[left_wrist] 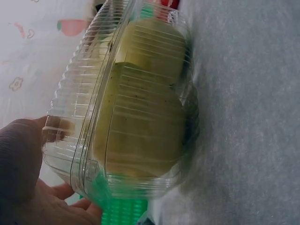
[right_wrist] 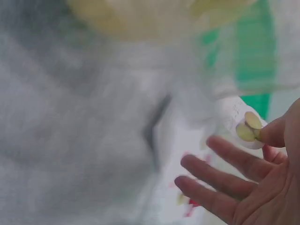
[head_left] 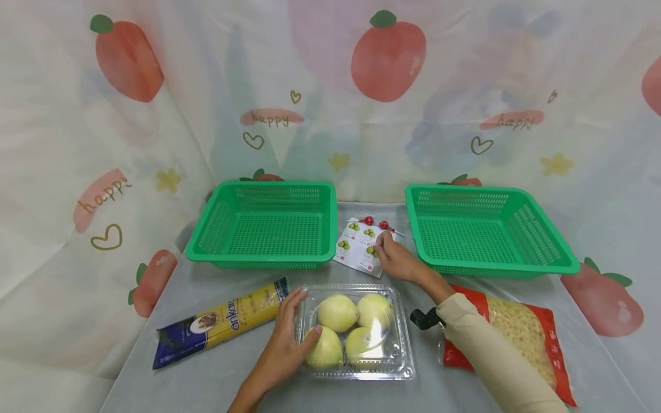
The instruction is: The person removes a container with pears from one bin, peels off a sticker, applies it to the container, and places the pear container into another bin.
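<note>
A clear plastic clamshell box (head_left: 356, 367) with several round pale yellow-green fruits (head_left: 338, 312) lies at the front middle of the table. My left hand (head_left: 284, 338) grips its left side, thumb over the lid and fingers along the edge; the left wrist view shows the lid closed over the fruits. Above the sticker sheet (head_left: 353, 258), which is printed with green fruits, is my right hand (head_left: 397, 258). In the right wrist view its thumb and forefinger pinch a round white sticker (right_wrist: 250, 127) with a fruit picture, while the other fingers are spread.
Green baskets stand at the back left (head_left: 279, 229) and back right (head_left: 459, 235). Two red-wrapped lollipops (head_left: 369, 220) lie at the sheet's far edge. A pack of spaghetti (head_left: 222, 321) lies on the left, and a red-edged bag of pasta (head_left: 521, 332) partly under my right forearm.
</note>
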